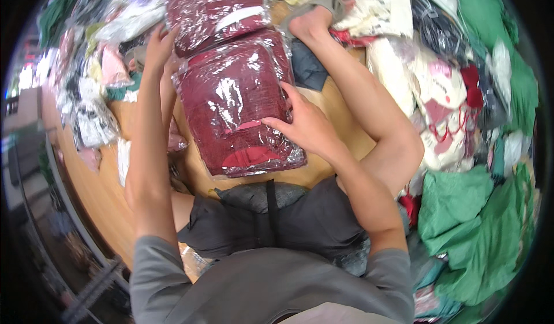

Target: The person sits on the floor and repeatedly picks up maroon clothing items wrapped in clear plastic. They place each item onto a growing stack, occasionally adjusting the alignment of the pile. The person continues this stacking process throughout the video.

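- The near maroon garment package lies in front of me, between my bent legs, on the smooth wood-coloured surface. Its shape is a soft rectangle, the knit-like cloth is folded, and the clear plastic is wrinkled and gives many white reflections.
- The far maroon garment package is just beyond it, in the same kind of shiny film, with a white strip across it.
- At the right, the green woven-looking sheet is loose and creased; above it are cream garments with red and pink parts.
- At the left there is a pink garment package, among other crumpled, glossy bags.
- My right hand has thumb and fingers spread, touching the near package at its right side.
- My left hand is at the left edge of the far package, fingers partly bent; I cannot tell if it pinches the plastic.
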Motion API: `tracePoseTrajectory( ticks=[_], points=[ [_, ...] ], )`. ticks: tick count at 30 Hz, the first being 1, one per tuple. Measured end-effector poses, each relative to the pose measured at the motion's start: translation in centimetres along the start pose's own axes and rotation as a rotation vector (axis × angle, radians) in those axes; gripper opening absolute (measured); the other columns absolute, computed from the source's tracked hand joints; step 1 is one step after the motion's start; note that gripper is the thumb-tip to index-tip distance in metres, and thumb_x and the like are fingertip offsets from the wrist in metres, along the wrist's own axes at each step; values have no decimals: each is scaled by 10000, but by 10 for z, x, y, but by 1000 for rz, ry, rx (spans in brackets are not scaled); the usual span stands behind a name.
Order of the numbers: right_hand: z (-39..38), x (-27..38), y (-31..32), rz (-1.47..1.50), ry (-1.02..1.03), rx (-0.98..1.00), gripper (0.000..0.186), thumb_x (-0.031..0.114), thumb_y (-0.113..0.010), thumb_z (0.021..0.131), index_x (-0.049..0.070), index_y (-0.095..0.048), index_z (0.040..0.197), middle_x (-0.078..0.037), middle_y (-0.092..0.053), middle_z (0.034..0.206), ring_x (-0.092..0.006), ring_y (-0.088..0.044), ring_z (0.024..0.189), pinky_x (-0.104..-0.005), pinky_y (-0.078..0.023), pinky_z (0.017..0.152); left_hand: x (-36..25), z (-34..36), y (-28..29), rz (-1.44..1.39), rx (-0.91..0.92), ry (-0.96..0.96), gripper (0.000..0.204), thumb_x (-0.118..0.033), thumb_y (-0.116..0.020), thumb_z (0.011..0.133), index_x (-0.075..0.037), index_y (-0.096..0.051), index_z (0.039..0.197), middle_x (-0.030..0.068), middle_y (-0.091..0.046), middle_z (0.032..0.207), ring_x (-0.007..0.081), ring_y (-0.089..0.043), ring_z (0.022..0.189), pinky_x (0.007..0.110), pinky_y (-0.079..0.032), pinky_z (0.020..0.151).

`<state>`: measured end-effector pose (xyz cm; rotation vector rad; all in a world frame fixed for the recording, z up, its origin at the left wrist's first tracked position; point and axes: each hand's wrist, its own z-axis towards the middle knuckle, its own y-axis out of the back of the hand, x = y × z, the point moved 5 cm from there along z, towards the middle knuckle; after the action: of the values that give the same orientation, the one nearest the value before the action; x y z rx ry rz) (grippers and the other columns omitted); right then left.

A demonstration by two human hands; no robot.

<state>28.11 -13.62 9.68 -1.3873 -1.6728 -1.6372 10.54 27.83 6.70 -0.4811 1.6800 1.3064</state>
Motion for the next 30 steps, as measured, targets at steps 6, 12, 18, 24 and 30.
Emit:
tracePoseTrajectory(
  ticks=[6,12,18,24,30],
  points=[
    [1,-5,-9,-91,33,-37,894,451,-781,872,-40,-385,1505,-300,-571,1393,-450,-594,1244,-493,-485,1039,9,-237,-26,102,-104,-7,644,-336,-597,1061,47,-398,1539,219,-446,1575,296,-432,1450,367,-326,1193],
    [1,-9,-10,-62,15,-7,724,379,-783,896,38,-490,1463,-258,-615,1367,-397,-605,1262,-442,-479,1051,12,-356,-33,-418,-241,360,776,-331,-559,1088,40,-138,1625,230,-252,1656,276,-303,1518,368,-251,1229],
    [6,-13,-19,-11,1,-34,565,333,-744,924,17,-546,1348,-257,-655,1192,-441,-627,1130,-494,-493,983,5,-396,-33,106,-105,316,883,-400,-783,928,133,-374,1500,337,-329,1593,377,-323,1516,432,-256,1237],
    [9,-29,-11,60,-77,-62,569,371,-712,970,-25,-551,1345,-262,-666,1266,-371,-655,1185,-428,-500,1012,-69,-376,-50,-78,-5,-13,876,-178,-828,889,63,-311,1553,223,-444,1544,320,-480,1397,421,-363,1177],
    [13,-29,-11,178,-144,-50,579,418,-674,1002,-21,-538,1355,-194,-712,1159,-262,-690,1058,-372,-524,936,-44,-311,-60,-502,93,280,577,-138,-748,957,21,-481,1443,109,-623,1374,204,-599,1238,358,-445,1087]
  ],
)
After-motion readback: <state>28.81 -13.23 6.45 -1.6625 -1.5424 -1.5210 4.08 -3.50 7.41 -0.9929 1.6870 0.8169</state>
